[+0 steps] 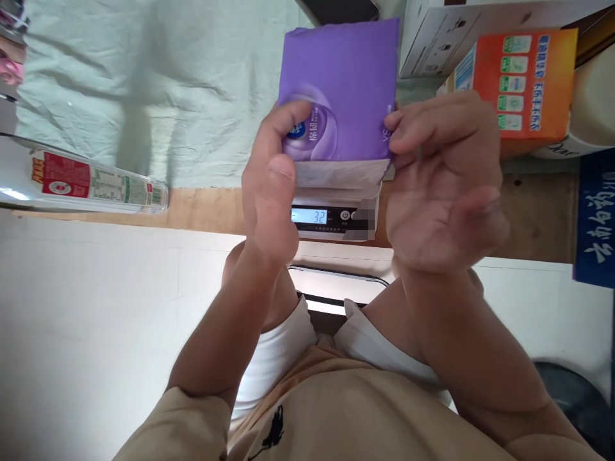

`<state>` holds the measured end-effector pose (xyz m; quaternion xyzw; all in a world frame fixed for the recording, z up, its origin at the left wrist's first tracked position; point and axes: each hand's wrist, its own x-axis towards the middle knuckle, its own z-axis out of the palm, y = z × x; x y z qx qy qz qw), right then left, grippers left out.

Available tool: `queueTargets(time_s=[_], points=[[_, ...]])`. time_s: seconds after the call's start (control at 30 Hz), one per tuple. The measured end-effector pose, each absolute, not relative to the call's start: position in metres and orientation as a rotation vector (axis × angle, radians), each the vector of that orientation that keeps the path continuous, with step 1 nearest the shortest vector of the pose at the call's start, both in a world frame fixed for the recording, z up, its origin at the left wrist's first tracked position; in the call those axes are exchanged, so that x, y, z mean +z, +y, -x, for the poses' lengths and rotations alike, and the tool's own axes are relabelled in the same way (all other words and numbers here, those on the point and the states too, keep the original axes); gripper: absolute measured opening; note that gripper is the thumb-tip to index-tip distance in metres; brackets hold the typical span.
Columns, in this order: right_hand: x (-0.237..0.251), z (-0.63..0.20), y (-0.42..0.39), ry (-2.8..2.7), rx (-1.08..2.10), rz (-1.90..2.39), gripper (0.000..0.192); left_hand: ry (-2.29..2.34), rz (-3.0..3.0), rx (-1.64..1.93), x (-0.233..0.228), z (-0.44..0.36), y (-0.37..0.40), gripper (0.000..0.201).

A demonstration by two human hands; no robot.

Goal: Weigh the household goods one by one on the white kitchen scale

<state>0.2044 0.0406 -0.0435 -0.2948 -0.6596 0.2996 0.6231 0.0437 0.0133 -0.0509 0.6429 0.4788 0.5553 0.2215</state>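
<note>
A purple tissue packet (346, 83) stands over a small digital scale (331, 218) whose display reads 32. My left hand (271, 186) grips the packet's lower left edge, thumb on its front. On the packet's right edge my right hand (442, 179) pinches with its fingertips, the other fingers spread. Pale tissue sheets (336, 176) show at the packet's bottom, just above the scale.
A clear bottle with a red label (86, 186) lies at the left on the wooden ledge (202, 208). An orange carton (523, 83) and a white box (451, 32) stand at the upper right. Pale green cloth (144, 83) covers the back. A blue sign (596, 218) is at the right edge.
</note>
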Motion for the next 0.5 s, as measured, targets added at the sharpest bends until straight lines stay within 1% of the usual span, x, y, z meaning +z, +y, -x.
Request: queueTargets(time_s=[0.03, 0.1, 0.13, 0.17, 0.2, 0.23, 0.3, 0.4, 0.43, 0.5], points=[[-0.045, -0.205, 0.041, -1.508, 0.671, 0.706, 0.063, 1.254, -1.732, 1.537, -0.052, -0.037, 0.017, 0.059], [-0.047, -0.207, 0.043, -1.458, 0.681, 0.736, 0.06, 1.175, -1.744, 1.701, -0.056, -0.017, 0.029, 0.055], [-0.048, -0.208, 0.044, -1.41, 0.698, 0.741, 0.058, 1.195, -1.754, 1.858, -0.059, -0.006, 0.037, 0.055], [-0.048, -0.21, 0.045, -1.36, 0.713, 0.747, 0.056, 1.237, -1.773, 1.94, -0.062, 0.004, 0.045, 0.061], [-0.048, -0.212, 0.046, -1.315, 0.727, 0.761, 0.054, 1.332, -1.743, 1.953, -0.066, 0.013, 0.053, 0.066], [-0.049, -0.213, 0.048, -1.282, 0.738, 0.783, 0.052, 1.431, -1.679, 1.953, -0.069, 0.019, 0.058, 0.065], [-0.05, -0.214, 0.049, -1.239, 0.754, 0.839, 0.046, 1.501, -1.641, 1.956, -0.076, 0.025, 0.064, 0.047], [-0.057, -0.213, 0.05, -1.211, 0.751, 0.885, 0.034, 1.53, -1.629, 1.944, -0.082, 0.02, 0.062, 0.026], [-0.059, -0.212, 0.05, -1.199, 0.74, 0.893, 0.033, 1.534, -1.631, 1.954, -0.083, 0.018, 0.061, 0.024], [-0.065, -0.211, 0.051, -1.184, 0.716, 0.9, 0.033, 1.561, -1.652, 1.992, -0.084, 0.013, 0.06, 0.027]])
